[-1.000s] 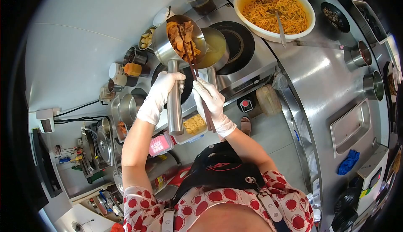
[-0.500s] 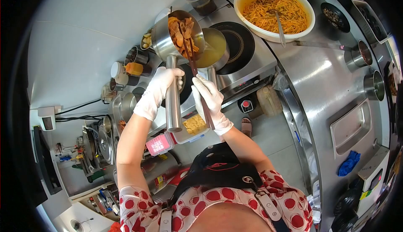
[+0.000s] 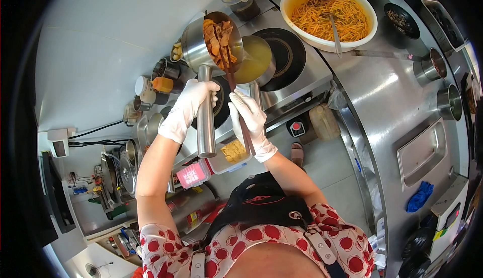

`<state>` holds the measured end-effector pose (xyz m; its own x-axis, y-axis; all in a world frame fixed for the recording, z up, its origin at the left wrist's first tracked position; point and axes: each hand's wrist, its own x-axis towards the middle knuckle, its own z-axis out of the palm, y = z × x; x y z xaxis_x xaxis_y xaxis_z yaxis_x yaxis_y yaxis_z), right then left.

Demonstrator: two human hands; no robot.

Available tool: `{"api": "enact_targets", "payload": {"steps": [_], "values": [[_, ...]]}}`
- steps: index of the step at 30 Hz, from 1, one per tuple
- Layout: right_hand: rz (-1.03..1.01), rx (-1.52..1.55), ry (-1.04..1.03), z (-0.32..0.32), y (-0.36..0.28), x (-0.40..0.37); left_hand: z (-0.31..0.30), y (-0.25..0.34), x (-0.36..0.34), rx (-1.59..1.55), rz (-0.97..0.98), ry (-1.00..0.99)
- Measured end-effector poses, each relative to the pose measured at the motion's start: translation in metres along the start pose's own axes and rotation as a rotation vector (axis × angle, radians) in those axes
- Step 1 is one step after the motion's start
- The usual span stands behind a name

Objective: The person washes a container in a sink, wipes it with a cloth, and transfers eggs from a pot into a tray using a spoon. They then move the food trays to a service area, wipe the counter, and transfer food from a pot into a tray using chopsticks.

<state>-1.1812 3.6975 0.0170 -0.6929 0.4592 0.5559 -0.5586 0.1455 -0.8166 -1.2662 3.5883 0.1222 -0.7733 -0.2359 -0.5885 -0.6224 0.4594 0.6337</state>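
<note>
In a white glove, my left hand [image 3: 188, 108] is wrapped round the thick metal handle of a steel saucepan [image 3: 193, 44]. The saucepan is tilted, its mouth toward the right, with brown-orange pieces of food [image 3: 216, 39] inside. My right hand [image 3: 250, 119], also gloved in white, holds dark chopsticks [image 3: 230, 79] whose upper ends are among the food pieces. Just right of the tilted pan, a second pot [image 3: 256, 59] with yellowish liquid stands by a round black hob [image 3: 287, 51]. The tilted pan partly covers its left side.
A large white bowl [image 3: 370, 26] of orange shredded food with a spoon stands at the upper right. A lidded jar [image 3: 246, 7] is behind the pans. Bottles and small pots line the wall at left. A steel counter [image 3: 370, 97] with a shallow tray [image 3: 425, 152] runs down the right.
The view has shifted slightly. Both hands, the tilted saucepan and the chopsticks keep nearly the same places; the pot of liquid shows a little more.
</note>
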Motion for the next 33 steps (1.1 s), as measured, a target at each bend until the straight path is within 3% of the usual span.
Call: {"api": "enact_targets", "payload": {"steps": [33], "values": [[0.035, -0.006, 0.027, 0.005, 0.015, -0.005, 0.007, -0.002, 0.015, 0.047, -0.048, 0.025]]}}
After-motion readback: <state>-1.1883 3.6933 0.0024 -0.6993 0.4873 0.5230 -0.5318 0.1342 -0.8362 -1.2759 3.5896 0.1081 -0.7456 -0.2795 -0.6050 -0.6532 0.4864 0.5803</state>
